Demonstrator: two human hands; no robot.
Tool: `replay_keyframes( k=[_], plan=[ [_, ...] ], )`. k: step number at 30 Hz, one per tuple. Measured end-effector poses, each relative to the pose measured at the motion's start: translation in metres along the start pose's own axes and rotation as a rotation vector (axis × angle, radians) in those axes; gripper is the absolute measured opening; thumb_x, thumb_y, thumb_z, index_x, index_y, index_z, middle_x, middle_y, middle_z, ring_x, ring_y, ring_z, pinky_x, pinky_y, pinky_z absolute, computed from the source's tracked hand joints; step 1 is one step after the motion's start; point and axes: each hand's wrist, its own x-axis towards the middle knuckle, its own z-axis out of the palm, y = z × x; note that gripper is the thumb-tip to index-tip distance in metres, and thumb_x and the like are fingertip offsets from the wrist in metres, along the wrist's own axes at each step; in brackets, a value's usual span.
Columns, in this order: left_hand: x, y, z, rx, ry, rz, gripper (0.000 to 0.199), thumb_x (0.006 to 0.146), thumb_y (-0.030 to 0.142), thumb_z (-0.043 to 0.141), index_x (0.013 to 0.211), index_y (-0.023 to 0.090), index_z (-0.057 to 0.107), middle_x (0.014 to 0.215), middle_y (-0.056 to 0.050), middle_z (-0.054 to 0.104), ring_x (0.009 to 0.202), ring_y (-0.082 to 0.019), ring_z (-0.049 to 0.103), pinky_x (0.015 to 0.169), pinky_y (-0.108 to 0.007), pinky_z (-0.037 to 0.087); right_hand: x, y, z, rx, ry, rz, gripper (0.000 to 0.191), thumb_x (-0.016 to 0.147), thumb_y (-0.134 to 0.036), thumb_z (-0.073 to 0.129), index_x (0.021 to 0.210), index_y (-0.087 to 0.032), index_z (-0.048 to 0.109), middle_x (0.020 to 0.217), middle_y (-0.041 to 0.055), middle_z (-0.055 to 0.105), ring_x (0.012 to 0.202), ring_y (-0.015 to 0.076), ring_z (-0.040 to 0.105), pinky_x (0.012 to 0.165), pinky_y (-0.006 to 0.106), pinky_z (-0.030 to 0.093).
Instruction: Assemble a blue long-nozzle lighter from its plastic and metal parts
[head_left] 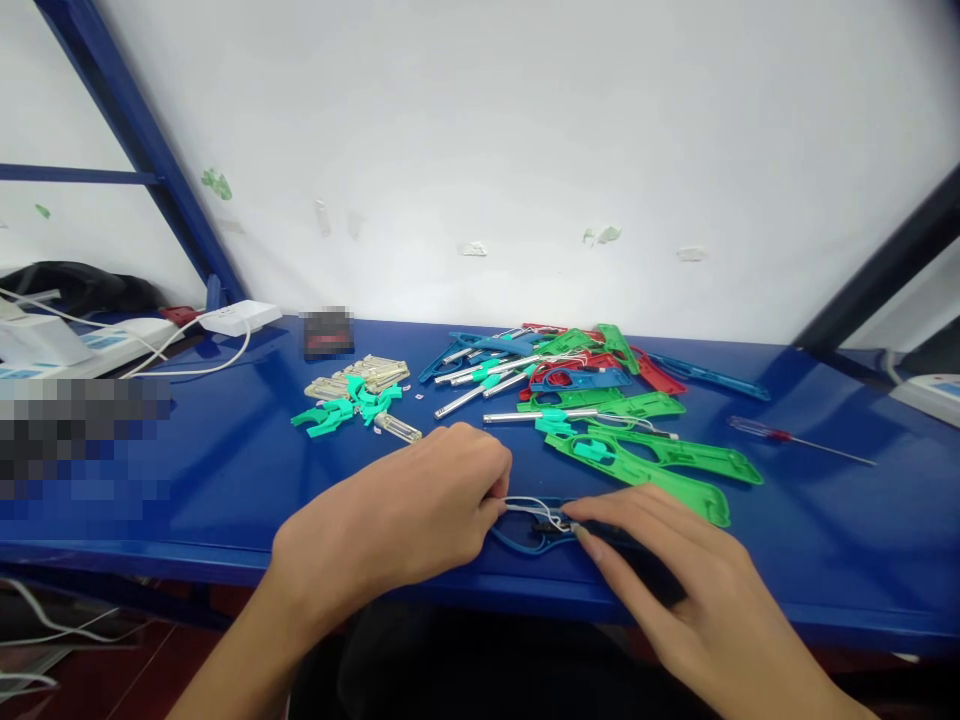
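Observation:
Near the table's front edge, my left hand (405, 505) is closed, with its fingertips pinching a looped white wire (529, 502). The wire runs right across a blue plastic shell half (517, 546) with an oval opening. A small black part (546, 528) lies within that shell. My right hand (675, 565) pinches the wire's other end between thumb and forefinger, over the shell. The shell's right portion is mostly hidden under the right hand. Just beyond are green shell halves (652, 470) and a silver rod with a teal clip (517, 417).
A pile of blue, red and green shells (585, 375) with silver rods lies behind. Teal clips (326, 415) and clear plastic parts (386, 372) are at left. A screwdriver (780, 437) lies right. A white power strip (240, 317) and cables sit far left, before the wall.

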Motion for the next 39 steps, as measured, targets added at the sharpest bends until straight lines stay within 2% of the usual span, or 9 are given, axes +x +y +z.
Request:
replay_keyframes(
  k=[8, 12, 18, 25, 29, 33, 39],
  plan=[
    [-0.0016, -0.0025, 0.0001, -0.012, 0.007, -0.027, 0.024, 0.104, 0.022, 0.052, 0.085, 0.026, 0.066, 0.09, -0.004, 0.071, 0.085, -0.028, 0.063, 0.075, -0.04, 0.045, -0.0013, 0.0022, -0.0004, -0.007, 0.023, -0.013, 0.022, 0.11, -0.025, 0.058, 0.126, -0.035, 0.069, 0.113, -0.0034, 0.083, 0.102, 0.0203, 0.078, 0.094, 0.037, 0.06],
    [-0.0011, -0.0055, 0.0016, -0.029, 0.0, -0.006, 0.021, 0.105, 0.023, 0.055, 0.087, 0.027, 0.064, 0.094, -0.002, 0.071, 0.09, -0.027, 0.064, 0.079, -0.041, 0.044, -0.0009, 0.0025, -0.0004, -0.01, 0.038, -0.016, 0.023, 0.11, -0.024, 0.057, 0.126, -0.035, 0.07, 0.111, -0.0036, 0.083, 0.1, 0.0203, 0.078, 0.089, 0.035, 0.061],
    [-0.0011, -0.0039, 0.0013, -0.102, 0.022, 0.081, 0.012, 0.11, 0.035, 0.061, 0.1, 0.03, 0.064, 0.108, 0.0, 0.074, 0.103, -0.028, 0.067, 0.084, -0.041, 0.045, 0.0001, 0.0008, -0.0011, -0.03, 0.055, -0.005, 0.023, 0.11, -0.026, 0.058, 0.128, -0.036, 0.068, 0.112, -0.006, 0.083, 0.101, 0.0179, 0.078, 0.088, 0.032, 0.06],
    [0.0019, -0.0016, 0.0015, -0.086, 0.037, 0.117, 0.02, 0.106, 0.015, 0.054, 0.095, 0.028, 0.065, 0.1, 0.001, 0.073, 0.095, -0.025, 0.067, 0.079, -0.038, 0.044, 0.0004, 0.0006, -0.0004, -0.033, 0.019, 0.005, 0.026, 0.11, -0.024, 0.057, 0.131, -0.038, 0.065, 0.115, -0.0084, 0.082, 0.103, 0.0159, 0.077, 0.093, 0.032, 0.058],
    [0.0015, -0.0015, 0.0019, -0.059, 0.036, 0.131, 0.025, 0.105, 0.011, 0.05, 0.09, 0.027, 0.062, 0.096, 0.0, 0.071, 0.092, -0.024, 0.066, 0.078, -0.037, 0.044, 0.0012, 0.0005, -0.001, -0.017, -0.007, 0.006, 0.025, 0.111, -0.023, 0.057, 0.13, -0.039, 0.064, 0.116, -0.0092, 0.081, 0.105, 0.0142, 0.075, 0.096, 0.031, 0.055],
    [0.0022, -0.0015, 0.0029, -0.042, 0.043, 0.142, 0.027, 0.102, 0.007, 0.05, 0.087, 0.026, 0.061, 0.092, 0.0, 0.071, 0.087, -0.023, 0.065, 0.074, -0.036, 0.044, 0.0019, -0.0014, -0.0018, -0.03, -0.013, -0.011, 0.023, 0.111, -0.029, 0.059, 0.131, -0.038, 0.064, 0.116, -0.0069, 0.08, 0.107, 0.0158, 0.074, 0.094, 0.032, 0.057],
    [0.005, -0.0038, 0.0053, -0.039, 0.068, 0.151, 0.026, 0.099, 0.005, 0.055, 0.087, 0.025, 0.066, 0.093, 0.001, 0.072, 0.086, -0.022, 0.066, 0.074, -0.035, 0.045, -0.0007, 0.0005, 0.0003, -0.104, -0.113, -0.045, 0.034, 0.11, -0.033, 0.06, 0.142, -0.045, 0.062, 0.126, -0.0034, 0.075, 0.11, 0.0197, 0.072, 0.09, 0.036, 0.061]
  ],
)
